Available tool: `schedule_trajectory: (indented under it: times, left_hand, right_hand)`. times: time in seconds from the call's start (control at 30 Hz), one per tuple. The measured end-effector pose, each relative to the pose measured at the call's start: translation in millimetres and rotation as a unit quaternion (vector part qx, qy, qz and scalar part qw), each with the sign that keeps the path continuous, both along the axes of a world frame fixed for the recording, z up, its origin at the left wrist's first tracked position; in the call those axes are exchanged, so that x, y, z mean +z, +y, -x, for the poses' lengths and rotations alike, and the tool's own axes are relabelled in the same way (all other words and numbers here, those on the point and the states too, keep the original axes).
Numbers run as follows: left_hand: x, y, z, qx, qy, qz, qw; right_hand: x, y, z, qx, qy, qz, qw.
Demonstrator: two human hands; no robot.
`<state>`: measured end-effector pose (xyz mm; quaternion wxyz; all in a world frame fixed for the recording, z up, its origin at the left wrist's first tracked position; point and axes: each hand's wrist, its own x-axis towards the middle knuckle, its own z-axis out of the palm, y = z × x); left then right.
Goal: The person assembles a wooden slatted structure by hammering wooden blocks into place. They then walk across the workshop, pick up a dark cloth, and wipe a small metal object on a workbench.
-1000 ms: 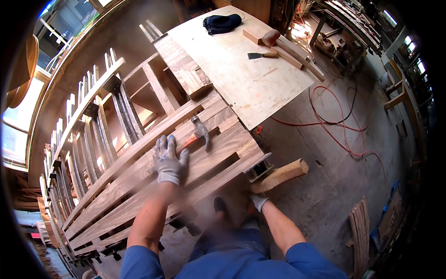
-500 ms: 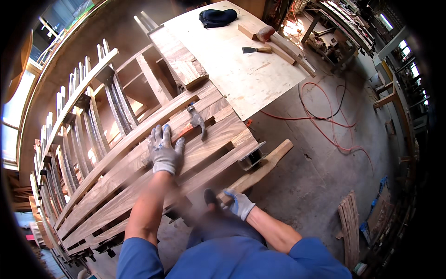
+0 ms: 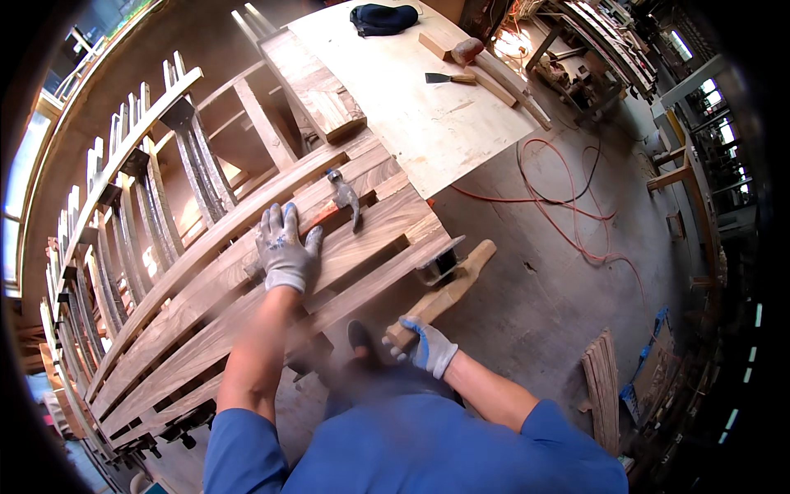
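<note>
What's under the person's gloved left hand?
Wooden planks show around the left hand, and the hammer's orange handle runs up to it. Whatever lies directly beneath is covered.

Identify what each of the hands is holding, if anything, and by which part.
The right hand holds a piece of wood by its near end. The left hand lies, fingers outstretched, over the hammer handle; a grip cannot be made out.

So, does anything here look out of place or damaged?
Nothing looks clearly damaged. The red hose sprawls in loose loops across the floor, untidy and perhaps a trip hazard; the hammer beside the left hand seems simply set down.
</note>
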<state>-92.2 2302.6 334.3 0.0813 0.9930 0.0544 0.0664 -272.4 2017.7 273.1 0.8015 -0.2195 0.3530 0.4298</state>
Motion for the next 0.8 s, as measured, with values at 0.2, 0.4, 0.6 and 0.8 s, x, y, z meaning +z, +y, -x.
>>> schedule_trajectory:
  times: [0.2,0.4,0.6,0.8]
  left_hand:
    - [2.2,4.3,3.6,0.001,0.017,0.016,1.0]
    - [-4.8,9.3,6.7,-0.005,-0.007,0.028,1.0]
    - [6.9,-0.4,11.3,-0.03,-0.028,0.093,0.995]
    - [29.0,-87.6,110.7,-0.178,-0.032,0.187,0.965]
  right_hand:
    - [-16.6,-18.3,-7.2,-0.06,-0.034,0.093,0.993]
    - [-35.4,-51.8,-27.1,-0.144,-0.037,0.217,0.965]
    - [-51.6,-133.9,-82.5,-0.039,-0.043,0.428,0.902]
    - [-67.2,-216.5,-133.7,0.096,-0.139,0.527,0.833]
